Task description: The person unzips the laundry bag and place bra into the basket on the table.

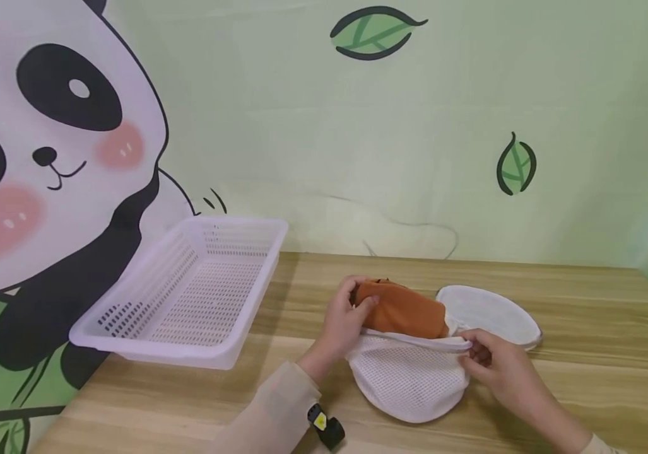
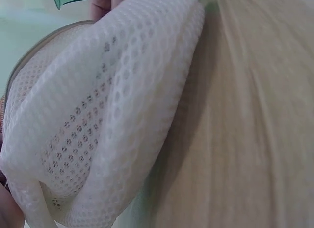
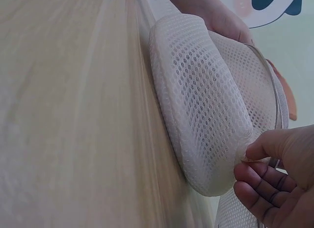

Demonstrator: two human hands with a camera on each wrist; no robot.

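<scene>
A white mesh laundry bag (image 1: 411, 378) with a zip along its rim sits on the table, its mouth facing up. A folded orange cloth (image 1: 400, 309) lies at the mouth, its lower part hidden behind the bag's front wall. My left hand (image 1: 343, 321) grips the cloth's left end, thumb in front and fingers behind. With thumb and fingertips my right hand (image 1: 502, 366) pinches the bag's rim at the right, seen closely in the right wrist view. Behind the bag spreads its round white flap (image 1: 488, 315). Mesh (image 2: 108, 110) fills much of the left wrist view.
To the left stands a white plastic basket (image 1: 221, 353) with slotted walls and nothing in it. The wooden table (image 1: 596, 340) meets a green wall cloth (image 1: 414, 157) printed with a panda and leaves. A black strap with a yellow mark (image 1: 326, 425) is at the left sleeve.
</scene>
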